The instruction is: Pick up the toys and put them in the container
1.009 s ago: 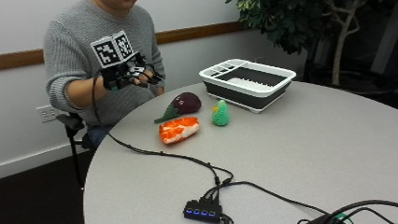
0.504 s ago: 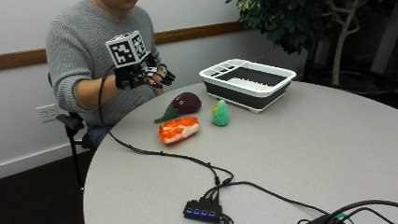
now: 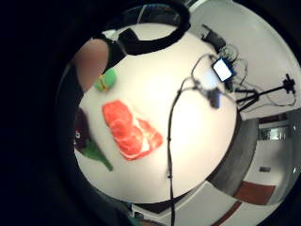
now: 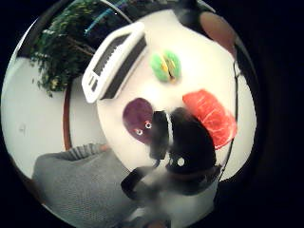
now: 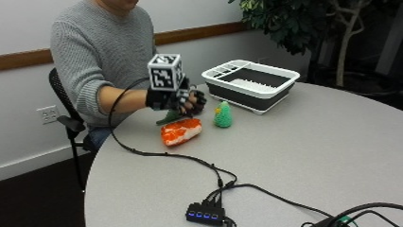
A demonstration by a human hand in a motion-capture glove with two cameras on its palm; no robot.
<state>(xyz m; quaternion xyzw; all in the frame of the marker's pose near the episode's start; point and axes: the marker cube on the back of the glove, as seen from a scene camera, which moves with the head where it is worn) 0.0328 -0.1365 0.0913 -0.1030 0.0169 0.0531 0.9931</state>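
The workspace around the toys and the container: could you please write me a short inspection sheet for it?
Surface: round grey table, toys near the person's side.
Job's things: red-and-white meat toy, green toy and purple eggplant toy lie on the table; white container behind them holds no toy that I can see.
Clutter: nothing seen.
Hand: gloved right hand hovers over the eggplant toy, fingers loosely curled, holding nothing.
Cables: black cable runs from the glove to a hub with blue lights.
Surroundings: potted plant, wall outlet, the person's chair.
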